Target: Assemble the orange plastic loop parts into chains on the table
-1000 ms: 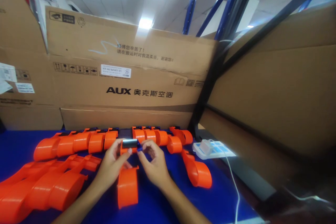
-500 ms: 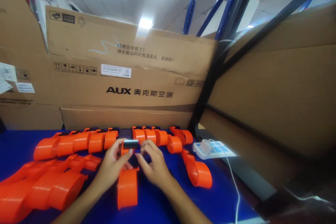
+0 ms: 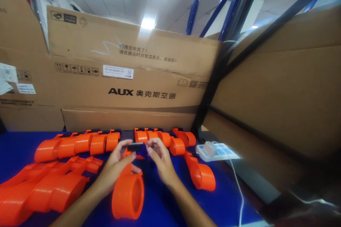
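My left hand grips an orange plastic holder by its narrow top end, with its round open loop tilted up toward me. At that top end sits a dark block with a small blue piece beside it. My right hand pinches the blue piece and the block's right end with thumb and fingers. Both hands hover over the blue table.
A row of orange holders lies along the back of the table, more in a pile at the left, one at the right. A black phone lies in the row. A white power strip with a cable is right. Cardboard boxes wall the back and right.
The orange holder has been lifted off the table and tilted, so its round loop now faces me. My fingers have shifted on the dark block and blue piece.
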`<state>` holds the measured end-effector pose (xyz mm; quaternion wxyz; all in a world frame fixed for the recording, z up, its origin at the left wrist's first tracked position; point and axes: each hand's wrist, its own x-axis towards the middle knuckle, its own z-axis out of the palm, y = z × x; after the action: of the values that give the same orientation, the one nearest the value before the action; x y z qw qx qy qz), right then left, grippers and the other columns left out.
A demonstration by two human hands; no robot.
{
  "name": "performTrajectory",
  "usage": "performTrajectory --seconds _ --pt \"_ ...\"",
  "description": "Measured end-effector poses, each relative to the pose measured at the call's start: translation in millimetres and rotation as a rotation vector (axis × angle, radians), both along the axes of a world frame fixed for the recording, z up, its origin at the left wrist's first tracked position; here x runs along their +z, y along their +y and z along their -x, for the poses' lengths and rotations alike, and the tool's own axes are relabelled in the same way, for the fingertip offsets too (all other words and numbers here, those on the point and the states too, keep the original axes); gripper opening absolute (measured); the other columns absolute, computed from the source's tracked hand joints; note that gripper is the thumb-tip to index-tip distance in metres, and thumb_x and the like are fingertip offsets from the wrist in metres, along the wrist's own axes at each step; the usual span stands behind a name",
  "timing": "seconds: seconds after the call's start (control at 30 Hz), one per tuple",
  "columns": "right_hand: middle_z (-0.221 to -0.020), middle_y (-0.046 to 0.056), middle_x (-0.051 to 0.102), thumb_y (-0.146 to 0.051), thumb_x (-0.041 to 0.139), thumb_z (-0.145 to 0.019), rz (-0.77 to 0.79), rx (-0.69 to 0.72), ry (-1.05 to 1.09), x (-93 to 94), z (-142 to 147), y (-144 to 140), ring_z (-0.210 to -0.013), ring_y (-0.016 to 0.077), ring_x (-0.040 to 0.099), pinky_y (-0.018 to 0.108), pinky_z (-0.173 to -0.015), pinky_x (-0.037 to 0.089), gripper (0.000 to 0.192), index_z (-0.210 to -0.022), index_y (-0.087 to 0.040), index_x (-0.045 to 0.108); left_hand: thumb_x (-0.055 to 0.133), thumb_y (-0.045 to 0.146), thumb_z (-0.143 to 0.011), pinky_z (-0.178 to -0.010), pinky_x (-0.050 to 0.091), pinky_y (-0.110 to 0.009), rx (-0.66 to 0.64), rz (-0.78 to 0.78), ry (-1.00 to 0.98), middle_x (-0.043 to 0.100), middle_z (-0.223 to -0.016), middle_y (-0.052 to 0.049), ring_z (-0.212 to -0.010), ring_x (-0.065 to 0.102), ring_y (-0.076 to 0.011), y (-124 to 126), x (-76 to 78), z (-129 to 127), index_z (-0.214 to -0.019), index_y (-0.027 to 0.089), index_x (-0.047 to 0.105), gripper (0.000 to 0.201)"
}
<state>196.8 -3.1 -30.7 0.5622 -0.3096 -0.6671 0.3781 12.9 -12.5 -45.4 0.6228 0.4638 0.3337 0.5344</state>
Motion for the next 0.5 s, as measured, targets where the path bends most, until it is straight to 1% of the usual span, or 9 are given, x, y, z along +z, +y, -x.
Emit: performTrajectory --seconds 0.1,0.13,0.2,0.27,0.37,0.43,0.5 --pt "-0.093 0.003 0.064 -0.047 0.059 -0.091 0.166 0.2 0.066 0.4 -4.5 2.7 -0.086 0.0213 0.061 0.034 -0.082 0.048 0.036 -0.121 -0.028 0.054 0.076 0.037 -0.08 -0.059 0.06 -0.036 -0.168 0.064 -0.018 0.059 -0.127 -0.013 -0.068 0.076 -0.0258 -5.4 -0.2 -2.1 -0.135 0.032 0.04 0.066" --pt "-0.092 0.003 0.065 -0.048 0.059 -0.09 0.208 0.258 0.066 0.6 -6.0 3.2 -0.085 0.0214 0.062 0.034 -0.082 0.048 0.039 -0.123 -0.028 0.054 0.075 0.037 -0.081 -0.062 0.061 -0.038 -0.219 0.072 -0.022 0.058 -0.129 -0.014 -0.071 0.076 -0.0271 -7.2 -0.3 -2.6 -0.136 0.032 0.039 0.065" --pt "-0.092 0.003 0.065 -0.05 0.062 -0.089 0.262 0.314 0.063 0.2 -8.0 3.7 -0.085 0.0214 0.062 0.034 -0.081 0.047 0.039 -0.12 -0.027 0.058 0.071 0.037 -0.085 -0.067 0.061 -0.04 -0.287 0.06 -0.013 0.057 -0.132 -0.015 -0.076 0.077 -0.0281 -10.1 -0.1 -3.1 -0.136 0.031 0.04 0.06" --pt "-0.094 0.003 0.064 -0.05 0.064 -0.087 0.285 0.322 0.068 -0.7 -7.9 3.5 -0.085 0.0205 0.06 0.031 -0.078 0.045 0.037 -0.115 -0.026 0.06 0.07 0.036 -0.086 -0.072 0.06 -0.04 -0.319 0.03 0.005 0.057 -0.134 -0.016 -0.08 0.076 -0.028 -11.8 0.1 -2.9 -0.137 0.03 0.041 0.058" --pt "-0.093 0.002 0.062 -0.046 0.067 -0.087 0.279 0.277 0.075 -1.9 -3.4 2.3 -0.082 0.0175 0.057 0.027 -0.071 0.043 0.031 -0.109 -0.025 0.059 0.074 0.032 -0.083 -0.073 0.06 -0.04 -0.343 0.018 0.018 0.06 -0.131 -0.016 -0.083 0.076 -0.0282 -13.0 1.0 -2.3 -0.14 0.03 0.039 0.066" --pt "-0.09 0.001 0.06 -0.043 0.068 -0.087 0.261 0.241 0.064 -2.2 1.0 1.6 -0.08 0.016 0.054 0.026 -0.069 0.042 0.028 -0.104 -0.024 0.057 0.073 0.036 -0.084 -0.069 0.059 -0.039 -0.319 0.028 0.036 0.065 -0.122 -0.015 -0.08 0.075 -0.0277 -13.7 2.8 -2.2 -0.14 0.028 0.041 0.065" --pt "-0.086 -0.001 0.056 -0.043 0.068 -0.088 0.24 0.227 0.048 -2.6 4.8 1.3 -0.077 0.0149 0.052 0.025 -0.068 0.042 0.027 -0.1 -0.023 0.055 0.067 0.041 -0.088 -0.065 0.058 -0.035 -0.25 0.025 0.071 0.07 -0.11 -0.014 -0.075 0.075 -0.0256 -14.1 5.1 -2.0 -0.138 0.024 0.045 0.058"
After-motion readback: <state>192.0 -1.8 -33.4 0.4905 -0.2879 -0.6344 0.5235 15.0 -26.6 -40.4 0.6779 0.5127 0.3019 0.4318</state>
